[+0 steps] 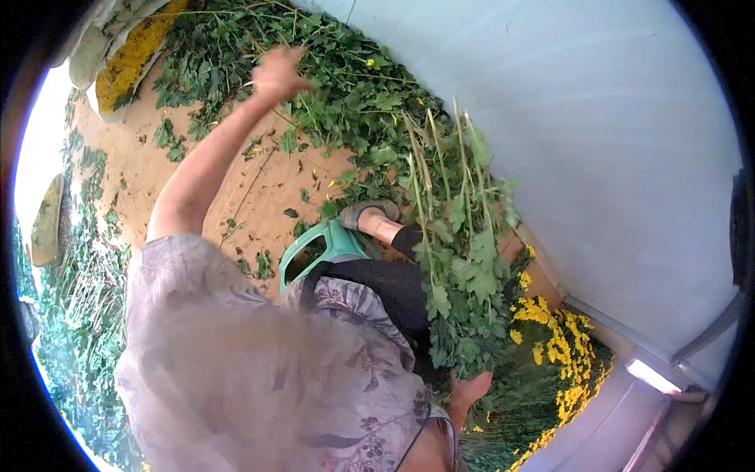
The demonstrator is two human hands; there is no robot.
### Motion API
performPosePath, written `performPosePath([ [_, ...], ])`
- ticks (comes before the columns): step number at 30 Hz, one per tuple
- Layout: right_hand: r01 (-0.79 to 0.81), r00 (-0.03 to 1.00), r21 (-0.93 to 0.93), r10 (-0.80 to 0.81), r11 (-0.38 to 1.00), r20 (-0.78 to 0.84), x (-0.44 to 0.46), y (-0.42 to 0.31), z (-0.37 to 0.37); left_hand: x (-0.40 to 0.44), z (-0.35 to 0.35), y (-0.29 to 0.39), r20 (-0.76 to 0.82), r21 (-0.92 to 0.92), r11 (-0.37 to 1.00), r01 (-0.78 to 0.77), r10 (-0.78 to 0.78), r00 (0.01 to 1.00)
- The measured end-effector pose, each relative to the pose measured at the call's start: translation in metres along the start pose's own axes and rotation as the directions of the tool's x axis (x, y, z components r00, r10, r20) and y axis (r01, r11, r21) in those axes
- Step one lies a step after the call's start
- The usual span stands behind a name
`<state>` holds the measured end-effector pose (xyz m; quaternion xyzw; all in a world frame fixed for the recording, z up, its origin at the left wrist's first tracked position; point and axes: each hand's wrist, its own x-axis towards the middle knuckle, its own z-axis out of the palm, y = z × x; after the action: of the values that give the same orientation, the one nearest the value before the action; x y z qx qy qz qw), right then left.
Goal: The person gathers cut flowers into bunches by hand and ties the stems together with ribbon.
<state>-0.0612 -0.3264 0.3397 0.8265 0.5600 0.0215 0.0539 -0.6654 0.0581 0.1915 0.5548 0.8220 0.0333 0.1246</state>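
My left hand (279, 72) is raised over a heap of cut leafy stems (346, 98), its fingers apart and nothing visible in them. At the lower right, my right hand (472, 389) is closed around a leafy bunch (472, 283), and leaves cover part of the fingers. Bare cut stem ends of this bunch point to the top of the view. Yellow blossoms (562, 354) spread beyond it, beside the right hand.
A green plastic stool (314, 244) stands by my leg and shoe (370, 212). Leaf scraps litter the brown floor (259, 189). A pale wall (598, 141) rises at the right. Yellow flowers in a wrapping (130, 67) lie at the upper left, with more stems (86, 315) at the left.
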Motion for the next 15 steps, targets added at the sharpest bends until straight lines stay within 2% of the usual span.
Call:
performPosePath([
  [1, -0.085, 0.996, 0.008, 0.085, 0.996, 0.039, -0.001, -0.005, 0.000, -0.003, 0.023, 0.024, -0.032, -0.035, 0.963, -0.266, 0.265, 0.964],
  [2, -0.001, 1.000, 0.057, 0.001, 0.998, 0.004, -0.006, 0.017, 0.015, -0.018, 0.031, 0.063, -0.126, -0.084, 0.860, -0.503, 0.491, 0.862],
  [3, -0.024, 1.000, 0.051, 0.024, 0.998, 0.008, -0.013, 0.031, 0.024, -0.040, 0.025, 0.106, -0.109, -0.184, 0.765, -0.617, 0.608, 0.787],
  [5, -0.045, 0.999, 0.121, 0.045, 0.992, 0.005, -0.020, 0.054, 0.039, -0.045, 0.072, 0.166, -0.371, -0.455, 0.368, -0.811, 0.749, 0.549],
  [6, -0.048, 0.999, 0.157, 0.049, 0.986, -0.003, -0.020, 0.062, 0.041, -0.047, 0.071, 0.182, -0.121, -0.844, 0.230, -0.485, 0.799, 0.588],
  [7, -0.055, 0.998, 0.152, 0.058, 0.987, -0.013, -0.019, 0.051, 0.032, -0.050, 0.069, 0.193, 0.115, -0.992, 0.129, 0.004, 0.868, 0.483],
  [8, -0.005, 1.000, 0.074, 0.007, 0.997, -0.015, -0.019, 0.038, 0.023, -0.041, 0.090, 0.195, -0.262, -0.868, 0.080, -0.490, 0.764, 0.589],
  [9, 0.047, 0.999, 0.001, -0.047, 0.999, -0.008, -0.017, 0.021, 0.013, -0.043, 0.061, 0.186, -0.072, -0.956, 0.187, -0.225, 0.597, 0.799],
  [10, 0.045, 0.999, -0.038, -0.045, 0.998, -0.017, -0.019, 0.010, 0.004, -0.046, 0.030, 0.172, 0.162, -0.969, 0.236, 0.074, 0.382, 0.910],
  [11, 0.042, 0.999, -0.026, -0.042, 0.999, -0.003, -0.023, 0.008, 0.007, -0.021, 0.031, 0.146, 0.193, -0.937, 0.338, 0.085, 0.303, 0.933],
  [12, 0.080, 0.994, -0.045, -0.083, 0.996, -0.066, -0.024, 0.010, 0.010, 0.003, 0.033, 0.120, 0.223, -0.895, 0.433, 0.109, 0.222, 0.949],
  [13, 0.118, 0.983, -0.070, -0.127, 0.991, -0.131, -0.022, 0.013, 0.012, 0.015, 0.029, 0.099, 0.332, -0.752, 0.653, 0.089, 0.258, 0.907],
  [14, 0.089, 0.990, -0.122, -0.101, 0.989, -0.096, -0.024, 0.027, 0.023, 0.006, 0.040, 0.096, 0.147, -0.777, 0.611, -0.155, 0.415, 0.898],
  [15, 0.092, 0.990, -0.113, -0.103, 0.989, -0.098, -0.020, 0.029, 0.025, -0.010, 0.050, 0.094, -0.034, -0.752, 0.532, -0.388, 0.558, 0.829],
])
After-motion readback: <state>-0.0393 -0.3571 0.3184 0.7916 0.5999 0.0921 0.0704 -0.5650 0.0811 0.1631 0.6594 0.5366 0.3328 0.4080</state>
